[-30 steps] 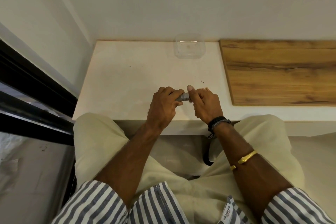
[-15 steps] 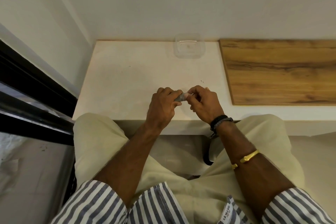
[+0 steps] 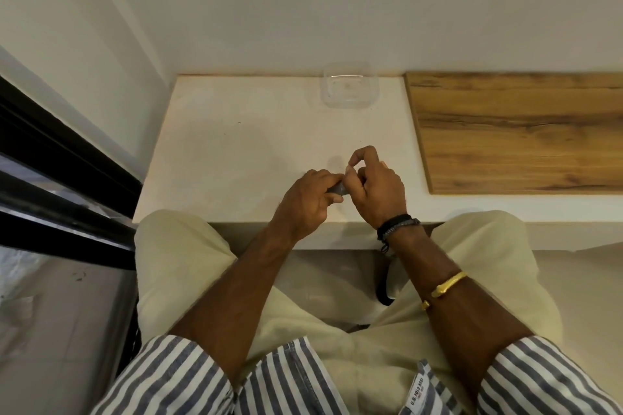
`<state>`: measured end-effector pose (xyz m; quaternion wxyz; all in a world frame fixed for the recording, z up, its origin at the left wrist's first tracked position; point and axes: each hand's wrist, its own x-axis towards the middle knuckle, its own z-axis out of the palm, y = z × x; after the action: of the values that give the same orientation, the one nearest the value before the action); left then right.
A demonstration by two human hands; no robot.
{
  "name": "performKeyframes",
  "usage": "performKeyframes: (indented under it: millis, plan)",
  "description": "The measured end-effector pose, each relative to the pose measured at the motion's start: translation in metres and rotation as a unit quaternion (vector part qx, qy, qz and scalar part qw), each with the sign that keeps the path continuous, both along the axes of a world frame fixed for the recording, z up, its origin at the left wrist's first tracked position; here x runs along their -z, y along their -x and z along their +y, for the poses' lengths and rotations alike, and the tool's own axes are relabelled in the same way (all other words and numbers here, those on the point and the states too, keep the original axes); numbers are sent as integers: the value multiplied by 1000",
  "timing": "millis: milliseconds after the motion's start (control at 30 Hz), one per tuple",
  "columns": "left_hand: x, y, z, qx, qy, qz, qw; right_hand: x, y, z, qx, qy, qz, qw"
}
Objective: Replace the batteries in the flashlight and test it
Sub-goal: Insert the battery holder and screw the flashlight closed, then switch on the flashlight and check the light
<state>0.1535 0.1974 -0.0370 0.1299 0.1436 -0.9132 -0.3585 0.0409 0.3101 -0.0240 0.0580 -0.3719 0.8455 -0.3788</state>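
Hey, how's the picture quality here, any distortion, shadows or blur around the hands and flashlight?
Head view: wide-angle bending at the edges; soft, even light, faint shadows beside the left hand and right hand, which mostly hide the flashlight; the clear container looks faint.

A white counter [image 3: 236, 152] carries a clear container [image 3: 350, 87] and a wooden board [image 3: 522, 131].

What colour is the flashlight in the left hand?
Grey. The flashlight shows best in the head view.
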Motion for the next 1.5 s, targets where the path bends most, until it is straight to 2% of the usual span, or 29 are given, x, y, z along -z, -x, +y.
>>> performKeyframes:
  millis: [233, 300, 400, 467, 533, 667, 733, 800, 833, 900, 967, 1100, 1333, 1500]
  plan:
    - [-2, 1, 3, -43, 68, 14, 997, 7, 0, -3, 46, 48, -55, 996]
    - [-2, 0, 2, -72, 59, 33, 995, 8, -3, -1, 56, 90, -135, 985]
    - [-4, -2, 1, -118, 28, 61, 991, 5, -11, 1, 51, 124, -281, 950]
    - [-5, -2, 0, -136, 22, 70, 988, 3, -15, -1, 48, 167, -386, 906]
    - [-7, -2, -1, -141, -9, 82, 987, 3, -19, -5, 58, 224, -483, 844]
    - [-12, 3, 0, -180, -123, 119, 969, 1, -15, -9, 98, 333, -633, 692]
    - [-15, 5, -1, -223, -277, 105, 929, -1, -9, -8, 116, 376, -693, 604]
    - [-21, 6, -3, -231, -491, 89, 836, -2, -2, -5, 123, 408, -731, 533]
    - [-22, 5, -5, -230, -570, 91, 783, -2, 0, -3, 123, 422, -738, 511]
    - [-23, 2, -9, -221, -659, 112, 710, -3, 4, 0, 110, 449, -744, 482]
    - [-23, -1, -10, -200, -701, 132, 672, -6, 5, 1, 95, 472, -742, 467]
    - [-20, -3, -11, -172, -739, 156, 633, -15, 4, 1, 102, 508, -734, 439]
    - [-23, -4, -12, -149, -754, 167, 618, -17, 3, 0, 78, 519, -737, 426]
    - [-22, -3, -12, -149, -748, 165, 626, -14, 4, 1, 72, 515, -737, 432]
